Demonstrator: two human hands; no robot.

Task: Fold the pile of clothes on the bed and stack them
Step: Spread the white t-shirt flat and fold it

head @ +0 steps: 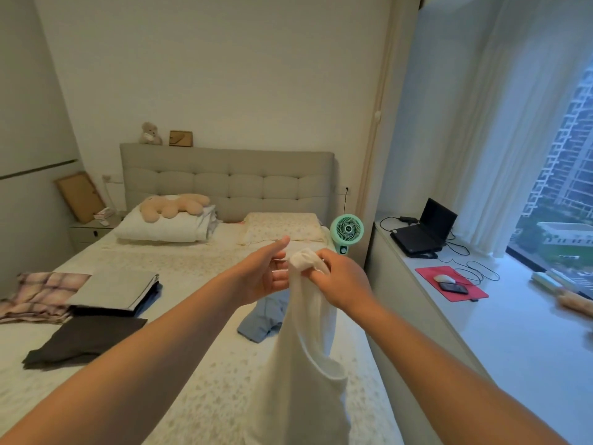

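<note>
Fingers (pixel 316 273) of the right hand (pixel 340 281) curl round a bunched top corner of a white top (pixel 305 364) and hold it up in the air over the bed (pixel 199 364). Fingers (pixel 279 245) of the left hand (pixel 263 274) are straight and slightly spread, palm turned toward the cloth, just beside the bunched corner; whether they touch it I cannot tell. Both bare forearms reach in from the lower edge of the head view. From the grip the top hangs down, its curved armhole or neck edge showing lower down, and its bottom runs out of view.

Behind the top, a crumpled blue garment (pixel 261 319) lies unfolded on the floral bedcover. Well to the left sits a stack (pixel 117 293) of folded clothes with a grey piece uppermost and darker ones under it. A pink plaid piece (pixel 41 293) lies flat just left of the stack, and a dark brown piece (pixel 85 342) lies folded in front of it.

At the head of the bed, a plush toy (pixel 175 207) rests on a white pillow (pixel 160 231), with a floral pillow (pixel 282 229) to the right, both against a padded grey headboard (pixel 227 178). A small teddy (pixel 149 133) and a frame sit on top of the headboard. A green fan (pixel 346 231) stands at the bed's right side. On the window ledge surface (pixel 513 332) there are an open laptop (pixel 423 229) and a red mat (pixel 449 282) with a mouse and a phone on it.
</note>
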